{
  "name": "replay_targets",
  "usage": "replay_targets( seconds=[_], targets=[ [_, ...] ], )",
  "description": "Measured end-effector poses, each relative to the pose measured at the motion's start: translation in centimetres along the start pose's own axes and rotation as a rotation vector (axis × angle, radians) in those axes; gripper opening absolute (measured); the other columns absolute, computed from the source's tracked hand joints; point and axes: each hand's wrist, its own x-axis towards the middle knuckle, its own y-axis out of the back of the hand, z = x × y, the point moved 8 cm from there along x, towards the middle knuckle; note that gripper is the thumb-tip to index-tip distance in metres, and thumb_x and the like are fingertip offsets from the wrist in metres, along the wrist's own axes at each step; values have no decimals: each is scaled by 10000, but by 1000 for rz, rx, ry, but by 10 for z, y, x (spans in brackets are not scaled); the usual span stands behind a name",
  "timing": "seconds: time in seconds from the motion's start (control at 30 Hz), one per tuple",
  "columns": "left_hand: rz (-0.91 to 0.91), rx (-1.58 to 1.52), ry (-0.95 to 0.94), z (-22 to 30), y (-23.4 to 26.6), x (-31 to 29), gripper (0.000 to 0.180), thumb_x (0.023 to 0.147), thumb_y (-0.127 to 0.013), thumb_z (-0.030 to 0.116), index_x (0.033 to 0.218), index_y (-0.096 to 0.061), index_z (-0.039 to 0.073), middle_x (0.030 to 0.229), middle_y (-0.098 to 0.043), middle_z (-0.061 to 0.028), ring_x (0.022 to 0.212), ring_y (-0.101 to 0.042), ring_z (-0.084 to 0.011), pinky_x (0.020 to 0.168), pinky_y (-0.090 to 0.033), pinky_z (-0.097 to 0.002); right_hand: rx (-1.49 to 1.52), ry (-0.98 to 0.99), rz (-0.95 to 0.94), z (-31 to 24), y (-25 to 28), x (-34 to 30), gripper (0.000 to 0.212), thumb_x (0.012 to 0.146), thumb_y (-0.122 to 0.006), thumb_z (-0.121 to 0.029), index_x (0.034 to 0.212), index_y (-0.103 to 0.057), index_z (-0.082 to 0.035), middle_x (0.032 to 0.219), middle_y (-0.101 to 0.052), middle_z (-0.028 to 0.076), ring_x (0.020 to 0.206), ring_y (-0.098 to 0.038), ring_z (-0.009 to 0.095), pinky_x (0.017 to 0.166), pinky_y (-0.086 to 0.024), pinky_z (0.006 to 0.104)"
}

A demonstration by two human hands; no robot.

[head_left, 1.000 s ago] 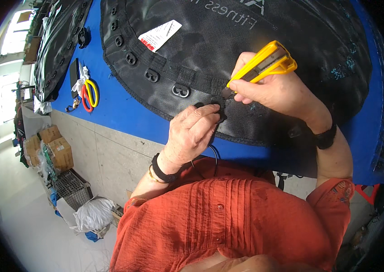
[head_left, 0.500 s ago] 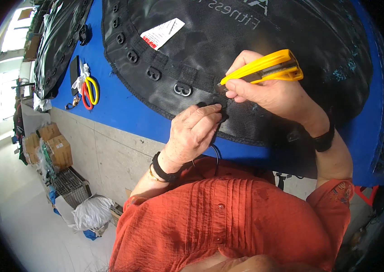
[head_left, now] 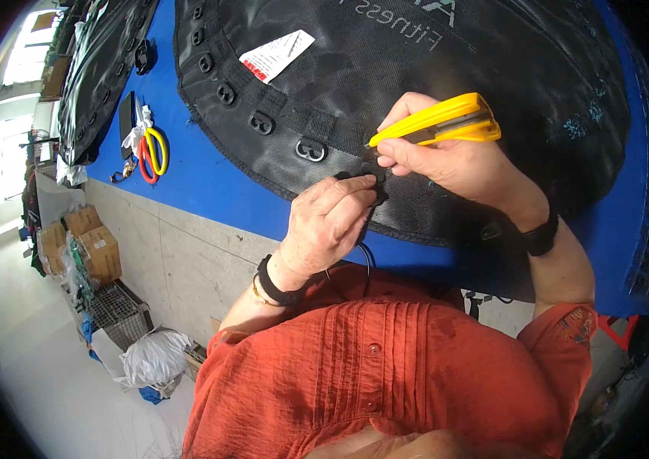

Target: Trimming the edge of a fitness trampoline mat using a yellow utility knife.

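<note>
A black round mesh mat (head_left: pixel 447 92), with a webbing band and black rings sewn along its rim, lies over the blue tabletop. My right hand (head_left: pixel 447 163) is closed around a yellow utility knife (head_left: pixel 439 120). The knife's tip points left, down at the webbing band near one of the ring tabs. Just below it, my left hand (head_left: pixel 332 218) pinches the mat's rim with fingertips pressed together. What exactly sits under those fingertips is partly hidden. One black ring (head_left: pixel 311 150) shows on the band left of my hands. A white and red label (head_left: pixel 276 56) is attached farther up.
Scissors (head_left: pixel 153 155) with red and yellow handles lie on the blue table (head_left: pixel 217 180) at the left, near a dark flat object. Another black mesh piece (head_left: pixel 102 84) lies at the far left. Cardboard boxes (head_left: pixel 100 256) and a white sack (head_left: pixel 156 358) are on the floor below.
The knife and my right hand have shifted slightly left, with the knife's rear end a little lower. My left hand has stayed almost still on the mat's rim.
</note>
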Motion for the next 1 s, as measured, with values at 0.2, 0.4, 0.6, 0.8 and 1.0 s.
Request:
replay_targets(
  seconds=[0.2,0.4,0.6,0.8,1.0],
  targets=[
    [8,-10,0,0,1,1,288,817,-854,-20,1083,-762,38,1198,-802,-80,879,-759,-248,752,-634,-364,-9,-29,-10,-2,0,-1,118,1122,-723,-137,1198,-692,-52,1093,-741,17,1008,-739,80,881,-631,258],
    [-2,-5,1,1,1,1,286,821,-853,-15,1086,-760,39,1208,-798,-83,889,-761,-249,762,-635,-364,-55,45,34,-9,2,-4,129,1091,-761,-141,1079,-657,-65,886,-691,-13,808,-672,48,744,-548,246],
    [2,9,-4,1,0,0,277,829,-849,-4,1086,-759,42,1207,-795,-84,881,-756,-244,757,-630,-360,-111,-20,-11,-13,2,-6,97,1094,-746,-121,1130,-684,-56,1005,-725,11,920,-725,69,813,-601,253],
    [4,12,-9,2,0,0,267,833,-848,2,1082,-758,41,1198,-792,-81,877,-755,-239,744,-626,-358,-223,-50,-2,-19,9,-7,102,1099,-746,-123,1150,-692,-53,1034,-753,19,945,-766,83,833,-637,254],
    [-38,-5,17,2,0,0,332,773,-840,-66,1086,-754,0,1200,-811,-153,972,-793,-300,819,-644,-393,-133,-13,56,-15,11,-5,111,1098,-755,-126,1147,-685,-55,1014,-760,16,936,-777,90,826,-645,262]
  ],
)
